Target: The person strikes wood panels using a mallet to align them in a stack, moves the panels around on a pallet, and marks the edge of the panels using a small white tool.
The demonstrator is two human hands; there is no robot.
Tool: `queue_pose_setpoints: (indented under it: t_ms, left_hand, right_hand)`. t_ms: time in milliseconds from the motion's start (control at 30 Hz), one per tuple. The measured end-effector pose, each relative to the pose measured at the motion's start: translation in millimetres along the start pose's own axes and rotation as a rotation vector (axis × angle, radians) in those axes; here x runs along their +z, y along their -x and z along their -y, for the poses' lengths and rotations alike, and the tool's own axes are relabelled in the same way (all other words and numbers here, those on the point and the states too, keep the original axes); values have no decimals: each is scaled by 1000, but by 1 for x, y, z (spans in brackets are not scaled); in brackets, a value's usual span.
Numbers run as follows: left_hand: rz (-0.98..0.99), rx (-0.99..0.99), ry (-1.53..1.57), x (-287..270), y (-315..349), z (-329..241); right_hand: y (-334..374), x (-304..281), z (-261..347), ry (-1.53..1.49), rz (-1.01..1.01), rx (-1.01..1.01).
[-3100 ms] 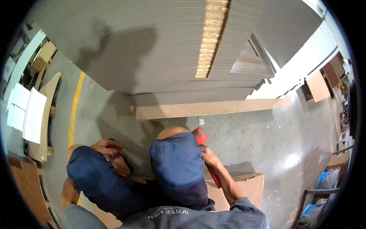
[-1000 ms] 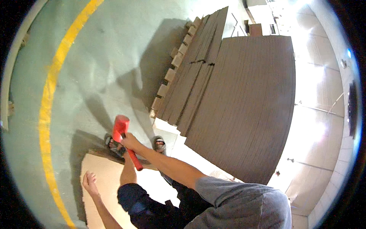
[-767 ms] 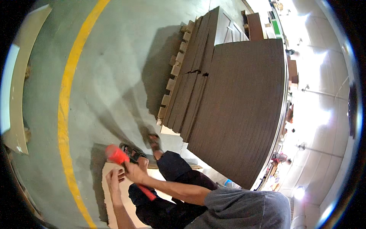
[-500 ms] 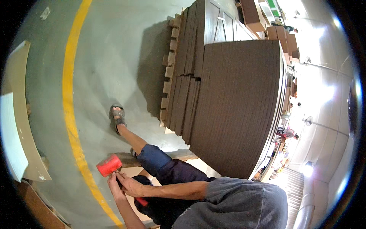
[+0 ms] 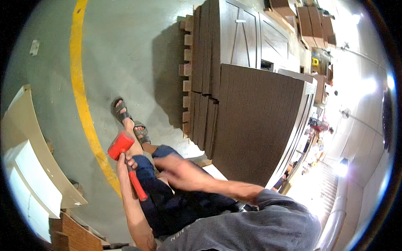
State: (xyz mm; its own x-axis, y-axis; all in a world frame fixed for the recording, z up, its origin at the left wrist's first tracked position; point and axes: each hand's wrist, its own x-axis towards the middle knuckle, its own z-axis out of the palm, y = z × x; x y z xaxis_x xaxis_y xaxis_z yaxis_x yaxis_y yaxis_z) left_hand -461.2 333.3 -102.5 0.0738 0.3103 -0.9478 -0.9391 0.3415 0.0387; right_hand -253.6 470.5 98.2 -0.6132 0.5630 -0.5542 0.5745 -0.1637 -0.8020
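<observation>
My left hand is closed round the handle of a red mallet, just below its head. The mallet's red grip lies along my left forearm, its end free. Away from the mallet, my right hand hangs over the dark blue shorts. Motion smears its fingers, so I cannot tell whether they hold anything. Beyond the hands, my two sandalled feet stand on the floor.
A tall stack of dark brown panels stands on a wooden pallet. A yellow line runs along the green-grey floor. Curved beige sheet and white boards lie at the left, brown boards below them.
My right hand has left the mallet and moved to the right. The left hand has raised the mallet slightly in the picture. Both feet now show, and the view has shifted.
</observation>
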Motion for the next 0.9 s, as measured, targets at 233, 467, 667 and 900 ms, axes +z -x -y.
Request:
queue_pose_setpoints:
  t_ms: [233,467,667,900]
  left_hand:
    - [-14,-7,-123,134,-36,-15]
    - [-64,5,-197,260,-47,37]
    - [-65,-102,-310,374,-34,108]
    - [-68,-79,-283,456,-40,169]
  right_hand:
    - [103,-287,21,640,-1087,-59]
    - [143,-403,-14,939,-1127,168]
    - [139,-410,-45,886,-1024,318]
    - [156,-415,-48,898,-924,415]
